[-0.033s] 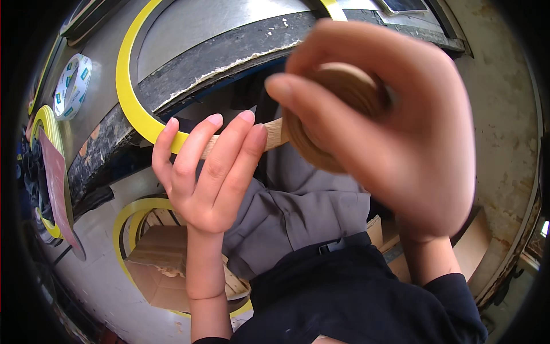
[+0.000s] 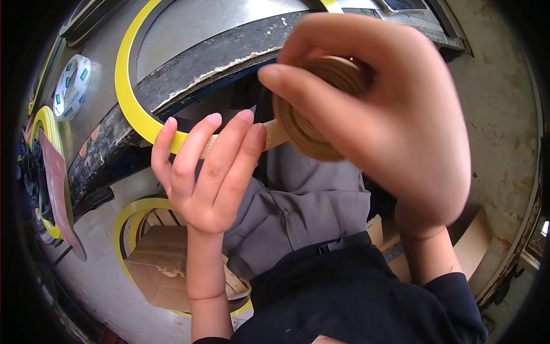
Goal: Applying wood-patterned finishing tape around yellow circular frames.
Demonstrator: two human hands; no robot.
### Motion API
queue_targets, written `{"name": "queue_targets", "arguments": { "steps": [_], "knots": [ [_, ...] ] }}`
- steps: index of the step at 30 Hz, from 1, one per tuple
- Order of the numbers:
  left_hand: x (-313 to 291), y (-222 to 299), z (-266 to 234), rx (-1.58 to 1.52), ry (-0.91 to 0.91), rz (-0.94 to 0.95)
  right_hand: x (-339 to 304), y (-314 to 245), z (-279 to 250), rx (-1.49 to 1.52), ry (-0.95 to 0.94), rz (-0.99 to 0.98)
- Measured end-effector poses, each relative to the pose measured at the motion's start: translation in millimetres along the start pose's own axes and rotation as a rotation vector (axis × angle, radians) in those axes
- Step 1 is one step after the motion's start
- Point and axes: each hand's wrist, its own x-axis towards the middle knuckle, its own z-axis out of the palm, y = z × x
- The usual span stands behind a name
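My right grip (image 2: 375,114) holds the tan tape roll (image 2: 297,131), my left grip (image 2: 209,180) the yellow ring (image 2: 127,96) where it overhangs the worktop (image 2: 192,31). I judge this as wrapping; the next turn calls for even tension.

There is room to pass through the big hole in the yellow ring (image 2: 126,94), or between it and the white roll (image 2: 83,80) on the table (image 2: 197,28). A short strip (image 2: 276,135) blocks the gap from the left grip (image 2: 207,175) to the brown roll (image 2: 299,129) in the right grip (image 2: 395,114). A box (image 2: 156,255) sits low beside the left arm (image 2: 206,266).
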Motion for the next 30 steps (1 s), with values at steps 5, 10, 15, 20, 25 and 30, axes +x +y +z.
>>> {"name": "queue_targets", "arguments": {
  "steps": [5, 10, 15, 20, 25, 30],
  "knots": [
    [-5.0, -0.5, 0.4, 0.029, 0.013, 0.006, -0.2, 5.5, -15.1, 0.109, -0.056, 0.159],
    [0.7, 5.7, 0.5, 0.026, -0.029, -0.016, 27.0, 32.4, -20.6, 0.062, 0.006, 0.157],
    [-25.3, -3.7, 5.0, 0.232, 0.444, 0.061, 58.3, 34.5, 13.4, 0.060, 0.042, 0.128],
    [-66.2, 34.9, 12.1, -0.548, -0.052, -0.577, 53.9, 40.1, 10.5, 0.038, 0.083, 0.107],
    [-23.4, 28.1, 46.0, -1.865, 0.076, -1.274, 55.1, 43.8, 16.2, 0.009, 0.120, 0.091],
    [-13.6, 25.4, 61.4, -2.367, 0.132, -0.961, 44.5, 48.4, 1.6, -0.019, 0.160, 0.065]
  ]
}}
